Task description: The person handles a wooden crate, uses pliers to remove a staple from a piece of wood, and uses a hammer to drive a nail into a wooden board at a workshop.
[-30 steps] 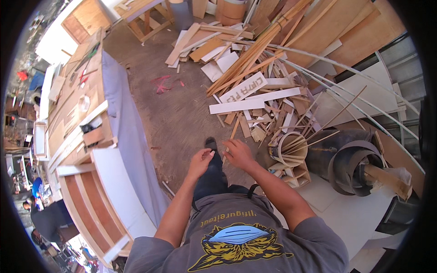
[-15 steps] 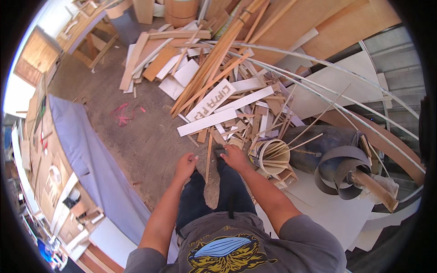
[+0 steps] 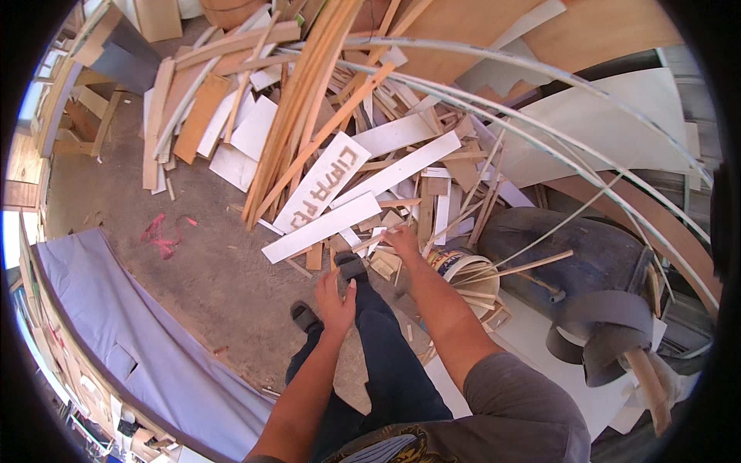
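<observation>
The view has swung since half a second ago, so that the pile of wood offcuts [image 3: 409, 174] now fills the upper centre of the frame, and the right hand [image 3: 401, 241] has come up to its near edge, just right of the frame's middle; that seems to put it within reach of the loose pieces, a thin strip of wood [image 3: 369, 241] showing right at its fingertips; the fingers are bent over, but whether they pinch the strip or merely pass above it I cannot tell; the left hand [image 3: 335, 302] hangs lower, near the middle of the frame, fingers parted, thumb apart, with nothing seen in it, so only the right hand looks engaged; between the two hands shows a dark sandal [image 3: 352, 267], and its mate [image 3: 305, 315] is now visible farther left; a white plank [image 3: 320, 228] slants across the pile's near side, under a lettered white board [image 3: 320, 181]; right of the right forearm stands a bucket [image 3: 445, 263] with sticks [image 3: 532, 264] jutting out, just beside a dark drum [image 3: 556, 243].
</observation>
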The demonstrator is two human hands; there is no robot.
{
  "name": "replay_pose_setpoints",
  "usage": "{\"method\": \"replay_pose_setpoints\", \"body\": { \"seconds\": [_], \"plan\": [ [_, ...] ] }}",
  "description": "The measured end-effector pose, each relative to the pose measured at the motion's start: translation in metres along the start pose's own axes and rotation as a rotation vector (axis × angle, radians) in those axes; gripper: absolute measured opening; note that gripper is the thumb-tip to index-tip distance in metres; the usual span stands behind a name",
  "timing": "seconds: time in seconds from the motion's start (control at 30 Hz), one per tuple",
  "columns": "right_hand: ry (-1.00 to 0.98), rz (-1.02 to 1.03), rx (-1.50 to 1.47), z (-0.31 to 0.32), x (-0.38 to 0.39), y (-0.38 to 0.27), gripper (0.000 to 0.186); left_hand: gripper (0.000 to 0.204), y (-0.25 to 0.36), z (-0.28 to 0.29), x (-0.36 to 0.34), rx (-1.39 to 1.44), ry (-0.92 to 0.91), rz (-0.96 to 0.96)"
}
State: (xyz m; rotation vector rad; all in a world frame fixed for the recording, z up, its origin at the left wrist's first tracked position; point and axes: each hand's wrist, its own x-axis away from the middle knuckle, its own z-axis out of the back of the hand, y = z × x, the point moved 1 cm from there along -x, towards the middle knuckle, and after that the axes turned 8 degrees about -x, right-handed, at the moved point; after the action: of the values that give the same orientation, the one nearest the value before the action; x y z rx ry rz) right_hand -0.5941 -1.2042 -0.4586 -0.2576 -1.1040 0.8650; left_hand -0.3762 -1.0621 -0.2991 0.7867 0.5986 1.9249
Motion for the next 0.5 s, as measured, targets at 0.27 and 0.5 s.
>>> {"method": "replay_pose_setpoints", "body": {
  "seconds": [0.27, 0.5],
  "plan": [
    [-0.019, -0.232, -0.372, -0.031, -0.187, 0.043, 0.082, 0.046, -0.033, -0.102, -0.101, 0.053, 0.025, 0.043],
    [0.251, -0.465, -0.792, -0.062, -0.267, 0.045, 0.069, 0.043, -0.079, -0.131, -0.080, 0.124, -0.031, 0.122]
  ]
}}
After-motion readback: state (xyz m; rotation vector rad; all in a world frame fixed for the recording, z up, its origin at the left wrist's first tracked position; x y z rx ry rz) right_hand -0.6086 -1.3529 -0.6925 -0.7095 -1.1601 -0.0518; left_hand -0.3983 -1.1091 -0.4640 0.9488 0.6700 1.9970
